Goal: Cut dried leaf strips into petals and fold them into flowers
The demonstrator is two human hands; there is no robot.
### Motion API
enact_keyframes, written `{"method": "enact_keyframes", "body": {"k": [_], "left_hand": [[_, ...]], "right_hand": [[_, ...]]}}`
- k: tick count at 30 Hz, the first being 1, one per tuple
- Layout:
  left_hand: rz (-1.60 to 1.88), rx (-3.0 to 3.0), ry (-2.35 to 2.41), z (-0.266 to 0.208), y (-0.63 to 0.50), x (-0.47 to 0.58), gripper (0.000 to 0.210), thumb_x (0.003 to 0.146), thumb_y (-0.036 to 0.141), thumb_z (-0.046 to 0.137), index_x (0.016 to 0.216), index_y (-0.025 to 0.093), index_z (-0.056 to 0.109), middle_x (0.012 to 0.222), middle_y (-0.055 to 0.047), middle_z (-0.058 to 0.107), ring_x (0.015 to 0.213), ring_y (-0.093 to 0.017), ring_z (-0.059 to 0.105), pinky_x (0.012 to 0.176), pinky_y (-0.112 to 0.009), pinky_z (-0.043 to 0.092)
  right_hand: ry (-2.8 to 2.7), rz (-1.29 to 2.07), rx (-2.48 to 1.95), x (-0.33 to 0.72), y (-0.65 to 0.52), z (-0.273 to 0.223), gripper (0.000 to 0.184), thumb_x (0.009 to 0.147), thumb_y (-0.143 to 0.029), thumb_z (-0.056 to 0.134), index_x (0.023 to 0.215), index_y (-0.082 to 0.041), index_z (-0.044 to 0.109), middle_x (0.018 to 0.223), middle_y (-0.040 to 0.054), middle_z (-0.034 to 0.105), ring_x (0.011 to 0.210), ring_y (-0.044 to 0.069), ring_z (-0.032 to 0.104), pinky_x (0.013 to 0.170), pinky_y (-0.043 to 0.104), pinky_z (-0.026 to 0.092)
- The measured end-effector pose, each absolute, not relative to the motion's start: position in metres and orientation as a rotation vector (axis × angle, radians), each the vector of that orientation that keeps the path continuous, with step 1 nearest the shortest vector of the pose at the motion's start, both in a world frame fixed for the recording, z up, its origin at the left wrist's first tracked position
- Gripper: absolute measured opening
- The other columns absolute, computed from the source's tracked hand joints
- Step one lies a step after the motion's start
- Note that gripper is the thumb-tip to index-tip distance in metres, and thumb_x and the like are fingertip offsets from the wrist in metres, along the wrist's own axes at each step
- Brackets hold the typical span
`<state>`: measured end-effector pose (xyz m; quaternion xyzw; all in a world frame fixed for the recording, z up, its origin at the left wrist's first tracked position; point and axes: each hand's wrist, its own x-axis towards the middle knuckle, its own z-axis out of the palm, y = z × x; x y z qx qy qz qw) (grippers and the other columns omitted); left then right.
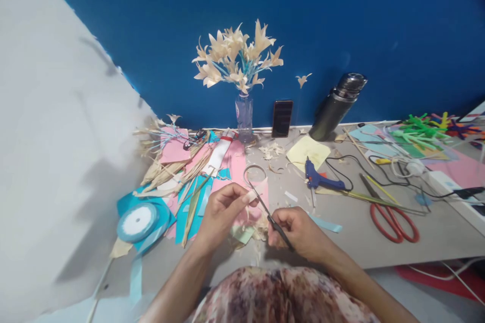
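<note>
My left hand pinches a small pale piece of corn husk between thumb and fingers. My right hand grips dark-handled scissors, whose blades reach up to the left and meet the husk piece. Whether the blades are apart is too fine to make out. Just beyond the fingers lies a ring-shaped roll of tape, on pink paper. Husk scraps and a pale green paper piece lie under and between the hands.
Husk flowers stand in a clear bottle by the blue wall, beside a phone and a dark flask. To the right are a blue glue gun with its cord and red-handled scissors. A ribbon spool sits left.
</note>
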<state>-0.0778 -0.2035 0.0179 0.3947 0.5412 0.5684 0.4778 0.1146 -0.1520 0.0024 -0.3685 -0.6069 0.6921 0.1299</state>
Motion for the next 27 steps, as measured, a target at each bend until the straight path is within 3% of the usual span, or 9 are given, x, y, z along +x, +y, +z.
{"method": "enact_keyframes", "body": {"k": [7,11,14,18,22,24,27], "left_hand": [[1.348,1.014,1.343,0.007,-0.204,-0.089,0.023,0.082,0.039,0.071,0.075,0.017,0.067,0.071,-0.003,0.070,0.063,-0.015,0.060,0.060,-0.024,0.044],[1.331,1.071,1.415,0.013,-0.198,-0.104,0.034,0.089,0.049,0.058,0.087,0.018,0.071,0.086,-0.005,0.070,0.074,-0.017,0.062,0.065,-0.026,0.046],[1.142,1.171,1.483,0.028,-0.187,-0.108,0.040,0.089,0.051,0.054,0.080,0.017,0.072,0.087,-0.006,0.070,0.078,-0.019,0.062,0.067,-0.027,0.046],[0.888,1.271,1.483,0.044,-0.169,-0.102,0.025,0.078,0.037,0.064,0.066,0.016,0.066,0.063,0.000,0.060,0.064,-0.015,0.055,0.060,-0.026,0.040],[0.789,1.286,1.456,0.044,-0.158,-0.093,0.013,0.073,0.026,0.065,0.064,0.016,0.064,0.059,0.002,0.057,0.058,-0.012,0.050,0.055,-0.024,0.035],[0.846,1.272,1.444,0.040,-0.155,-0.093,0.014,0.074,0.026,0.067,0.065,0.016,0.066,0.061,0.002,0.059,0.059,-0.012,0.050,0.056,-0.024,0.036],[1.234,1.105,1.470,0.033,-0.152,-0.094,0.015,0.074,0.030,0.072,0.068,0.016,0.069,0.067,0.001,0.061,0.066,-0.012,0.053,0.064,-0.024,0.041]], "right_hand": [[-1.860,1.907,-1.131,0.114,-0.153,-0.005,0.026,0.066,-0.038,0.075,0.062,-0.016,0.062,0.056,-0.0024,0.057,0.053,0.011,0.044,0.049,0.021,0.031],[-2.064,1.717,-1.196,0.116,-0.152,-0.009,0.031,0.069,-0.039,0.073,0.059,-0.017,0.054,0.054,-0.0052,0.046,0.053,0.010,0.036,0.049,0.022,0.024],[-2.279,1.514,-1.218,0.118,-0.149,-0.008,0.038,0.072,-0.044,0.071,0.056,-0.019,0.047,0.053,-0.0062,0.040,0.054,0.010,0.032,0.050,0.023,0.020],[-2.489,1.283,-1.247,0.120,-0.143,-0.001,0.045,0.074,-0.046,0.071,0.056,-0.019,0.041,0.052,-0.0066,0.038,0.053,0.010,0.030,0.051,0.024,0.018],[-2.628,1.078,-1.295,0.121,-0.134,0.003,0.041,0.077,-0.041,0.071,0.056,-0.019,0.044,0.052,-0.0060,0.042,0.052,0.010,0.031,0.052,0.025,0.017],[-2.688,0.942,-1.307,0.123,-0.129,0.000,0.038,0.078,-0.036,0.071,0.055,-0.018,0.046,0.053,-0.0051,0.044,0.053,0.011,0.031,0.053,0.026,0.016],[-2.668,0.851,-1.375,0.126,-0.123,-0.007,0.037,0.077,-0.036,0.073,0.055,-0.018,0.049,0.055,-0.0036,0.047,0.054,0.011,0.032,0.054,0.027,0.017]]}}
